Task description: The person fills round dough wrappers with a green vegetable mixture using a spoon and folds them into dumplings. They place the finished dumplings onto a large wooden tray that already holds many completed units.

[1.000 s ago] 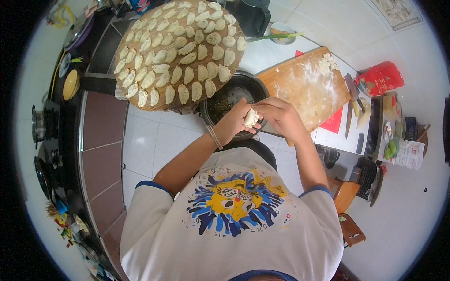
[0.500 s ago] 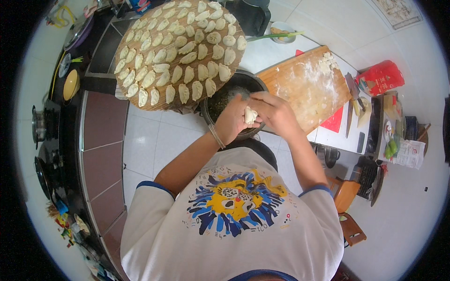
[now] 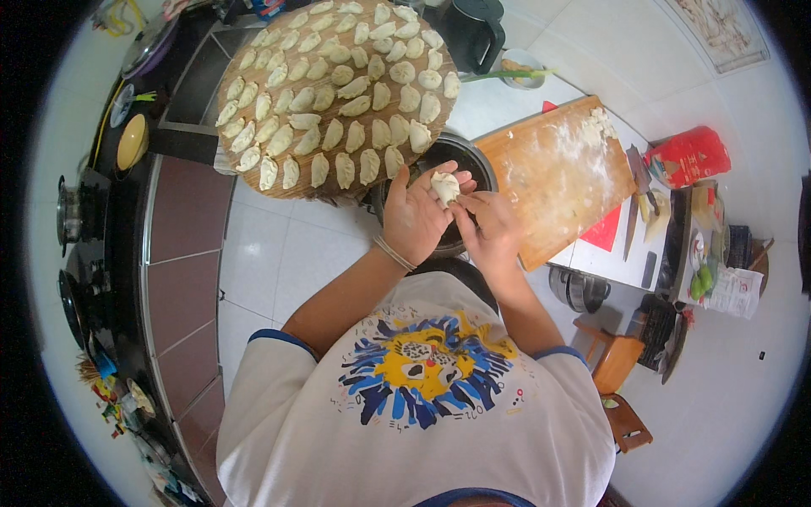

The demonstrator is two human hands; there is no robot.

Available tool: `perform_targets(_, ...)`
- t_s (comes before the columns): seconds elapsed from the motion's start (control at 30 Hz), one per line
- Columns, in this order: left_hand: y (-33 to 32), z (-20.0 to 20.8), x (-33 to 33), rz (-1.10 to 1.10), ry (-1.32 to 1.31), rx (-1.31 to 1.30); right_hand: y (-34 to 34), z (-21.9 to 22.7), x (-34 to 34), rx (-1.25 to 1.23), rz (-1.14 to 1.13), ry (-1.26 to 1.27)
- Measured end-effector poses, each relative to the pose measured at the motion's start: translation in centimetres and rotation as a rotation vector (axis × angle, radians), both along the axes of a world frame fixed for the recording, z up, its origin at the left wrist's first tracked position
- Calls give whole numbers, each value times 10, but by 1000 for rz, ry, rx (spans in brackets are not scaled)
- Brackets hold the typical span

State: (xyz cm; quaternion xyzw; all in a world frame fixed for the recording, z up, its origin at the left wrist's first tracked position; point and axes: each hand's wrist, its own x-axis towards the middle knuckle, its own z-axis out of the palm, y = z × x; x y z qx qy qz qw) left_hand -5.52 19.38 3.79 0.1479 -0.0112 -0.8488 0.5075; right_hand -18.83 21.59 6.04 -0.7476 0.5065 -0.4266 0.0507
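A pale, folded dumpling [image 3: 444, 188] rests on the fingers of my left hand [image 3: 412, 218], which is turned palm up and carries a bracelet at the wrist. From the right, my right hand [image 3: 492, 230] touches the dumpling's near edge with thumb and fingertips pinched together. Beneath both hands is a dark round pot [image 3: 483, 162], its contents mostly hidden. To the upper left, a large round wooden board [image 3: 305, 184] bears rows of finished dumplings [image 3: 369, 166]. A floury rectangular cutting board [image 3: 549, 186] lies to the right, with dough scraps [image 3: 596, 127] at its far corner.
A black kettle [image 3: 473, 34] and a bowl [image 3: 524, 69] with a green stalk across it stand behind. Right of the cutting board are a knife [image 3: 631, 224] and a red bag [image 3: 688, 158]. A wooden chair [image 3: 617, 363] stands at the lower right.
My left palm has opened upward, bringing the dumpling into fuller view. My right hand has drawn back from over the left and now pinches the dumpling's near edge. The view shifted slightly.
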Motion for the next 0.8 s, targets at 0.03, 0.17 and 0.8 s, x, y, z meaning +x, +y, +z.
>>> perform_targets(0.03, 0, 0, 2, 7, 0, 5, -1, 0, 3, -19, 4, 2)
perform_targets(0.17, -2, -6, 8, 7, -51, 65, -2, -13, 9, -22, 31, 30)
perform_targets(0.8, -43, -39, 6, -130, -502, -137, -68, -55, 11, 718, -44, -562)
